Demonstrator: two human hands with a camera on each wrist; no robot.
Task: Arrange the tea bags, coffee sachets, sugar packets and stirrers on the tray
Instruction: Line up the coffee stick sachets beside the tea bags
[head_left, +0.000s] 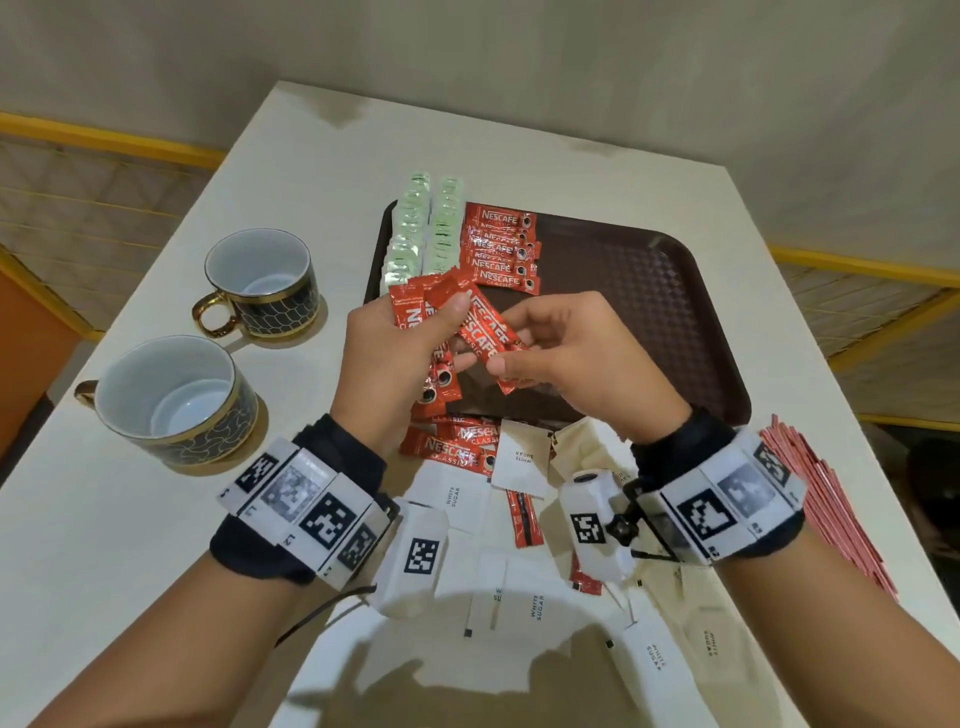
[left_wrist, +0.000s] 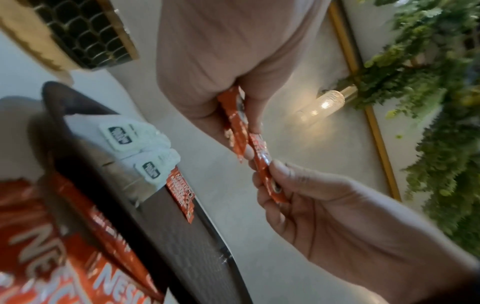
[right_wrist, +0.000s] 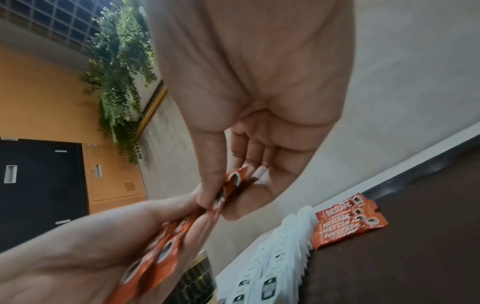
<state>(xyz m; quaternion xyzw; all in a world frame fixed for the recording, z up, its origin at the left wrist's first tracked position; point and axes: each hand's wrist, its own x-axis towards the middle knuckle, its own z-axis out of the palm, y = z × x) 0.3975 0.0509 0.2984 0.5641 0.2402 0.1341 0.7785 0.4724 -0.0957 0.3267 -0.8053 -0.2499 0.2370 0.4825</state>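
My left hand (head_left: 410, 343) grips a fan of several red coffee sachets (head_left: 415, 312) above the near left part of the brown tray (head_left: 649, 312). My right hand (head_left: 540, 348) pinches one red sachet (head_left: 491, 332) by its lower end, right beside that bunch. On the tray's far left lie two rows of green-white tea bags (head_left: 426, 228) and a column of coffee sachets (head_left: 501, 244). More sachets (head_left: 452, 441) and white sugar packets (head_left: 519, 457) lie loose on the table in front of the tray. In the left wrist view the right hand's fingers (left_wrist: 280, 174) hold the sachet (left_wrist: 265, 164).
Two dark, gold-rimmed cups (head_left: 260, 280) (head_left: 171, 400) stand on the white table (head_left: 311, 171) left of the tray. A stack of red-pink stirrers (head_left: 826, 499) lies at the table's right edge. The tray's right half is bare.
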